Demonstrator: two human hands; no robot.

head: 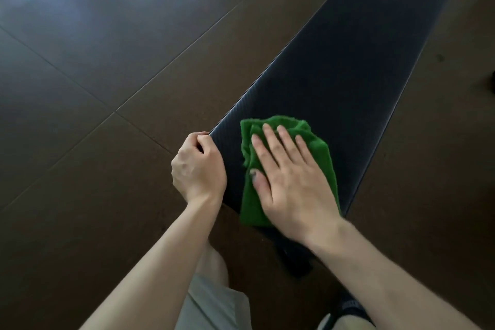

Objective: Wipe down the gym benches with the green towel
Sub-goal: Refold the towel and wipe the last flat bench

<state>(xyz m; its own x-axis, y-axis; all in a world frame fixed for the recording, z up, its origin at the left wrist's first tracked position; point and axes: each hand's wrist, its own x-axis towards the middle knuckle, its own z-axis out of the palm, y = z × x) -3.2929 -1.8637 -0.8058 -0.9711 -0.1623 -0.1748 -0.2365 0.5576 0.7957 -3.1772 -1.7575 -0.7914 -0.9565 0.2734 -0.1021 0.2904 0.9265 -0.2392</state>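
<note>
Light-coloured shorts and a bare knee of the person occupy the near edge of the view, with a dark shoe to the right. Two bare forearms extend from there toward the bench.

Floor: large dark brown tiles with thin pale joints running diagonally. A soft patch of reflected light lies at the far left.

Bench: one long, narrow pad with a dark, finely textured cover. Its long axis runs from the near centre to the far right, and the pad narrows in view toward the far end. A dark support is partly visible beneath the near end.

Green towel: bunched and folded, lying flat on the near end of the pad, its near edge reaching the pad's near edge.

Right hand: palm down on the towel, fingers straight and slightly spread, pressing it against the pad.

Left hand: fingers curled around the left edge of the pad near its near corner, gripping it.
</note>
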